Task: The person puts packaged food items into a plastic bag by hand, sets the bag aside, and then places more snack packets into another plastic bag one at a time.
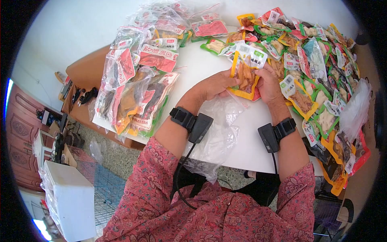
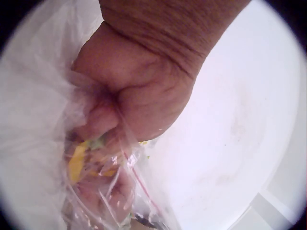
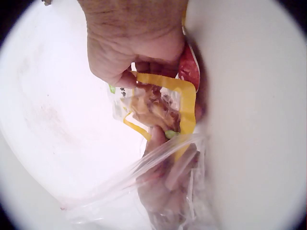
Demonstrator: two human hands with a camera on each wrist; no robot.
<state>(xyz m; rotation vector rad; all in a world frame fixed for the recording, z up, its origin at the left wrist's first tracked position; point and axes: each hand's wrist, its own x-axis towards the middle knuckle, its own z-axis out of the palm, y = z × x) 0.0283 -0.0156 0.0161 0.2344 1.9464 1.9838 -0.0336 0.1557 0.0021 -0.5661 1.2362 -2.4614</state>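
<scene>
Both hands hold a yellow-edged food pouch (image 1: 244, 74) with brown pieces inside and a white label at its top, over the table. My left hand (image 1: 215, 84) grips its left side, thumb on the front. Thin clear zip bag plastic (image 2: 120, 165) lies over the left fingers in the left wrist view. My right hand (image 1: 269, 85) pinches the pouch's right edge, as the right wrist view also shows. Behind the pouch, against the right fingers, sits a red packet (image 3: 189, 67). The bag's mouth edge crosses just below the pouch, and its body (image 1: 213, 129) hangs toward the table's front edge.
Filled clear bags of packets (image 1: 137, 92) are piled on the left of the white table (image 1: 193, 68). A large heap of loose food pouches (image 1: 322, 80) covers the right side. Crumpled clear plastic (image 1: 356, 109) lies on that heap. A white cabinet (image 1: 70, 197) stands at lower left.
</scene>
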